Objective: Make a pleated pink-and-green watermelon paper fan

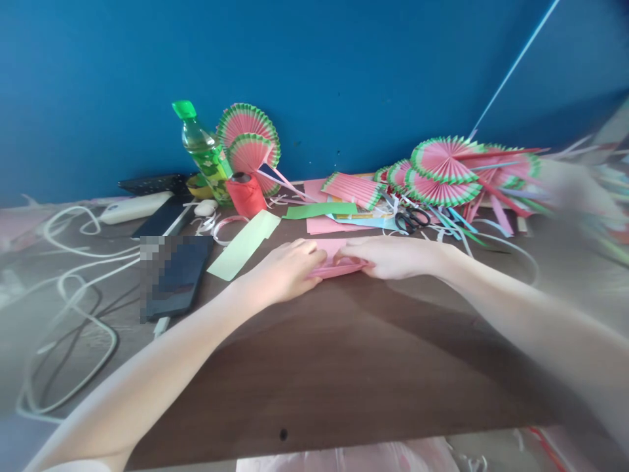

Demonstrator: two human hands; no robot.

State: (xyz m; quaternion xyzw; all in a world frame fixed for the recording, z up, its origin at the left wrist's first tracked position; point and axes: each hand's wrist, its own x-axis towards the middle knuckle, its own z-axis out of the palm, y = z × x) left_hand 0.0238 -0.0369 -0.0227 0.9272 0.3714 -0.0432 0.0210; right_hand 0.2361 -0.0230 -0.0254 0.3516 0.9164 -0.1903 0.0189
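A sheet of pink paper (330, 248) lies on the dark brown table, its near edge folded up. My left hand (296, 267) pinches that folded edge at its left end. On the right end, my right hand (381, 257) grips the same paper with curled fingers. Part of the sheet is hidden under both hands. Beyond it are a green paper strip (320, 210), a pleated pink paper piece with green edge (352, 189) and black-handled scissors (411, 220). A pale green paper (244, 245) rests left of my left hand.
A green-capped bottle (209, 157), a red spool (246, 195) and round paper fans (249, 134) stand by the blue wall. More fans (445, 164) are piled at right. A phone (179, 278) and looped white cables (73, 288) lie at left. The table's front edge (344, 440) is near me.
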